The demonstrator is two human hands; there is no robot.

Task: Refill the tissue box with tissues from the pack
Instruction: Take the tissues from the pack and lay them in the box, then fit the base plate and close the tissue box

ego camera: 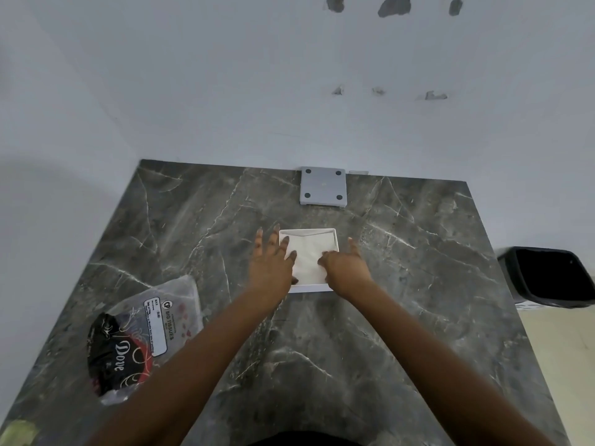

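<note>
A square white tissue box (322, 232) lies open in the middle of the dark marble table, with white tissues (308, 256) inside it. My left hand (271, 264) rests on the box's left side, fingers spread, some of them on the tissues. At the box's right side, my right hand (347, 266) presses its fingertips onto the tissues. Neither hand grips anything. The plastic tissue pack (141, 336), clear with black and red print, lies flat near the table's left edge. The grey square box lid (323, 185), with dark dots at its corners, sits at the table's far edge.
The marble table (402, 300) ends against a white wall at the back. A black bin (550, 275) stands on the floor beyond the right edge. A greenish thing (17, 433) shows at the table's near left corner.
</note>
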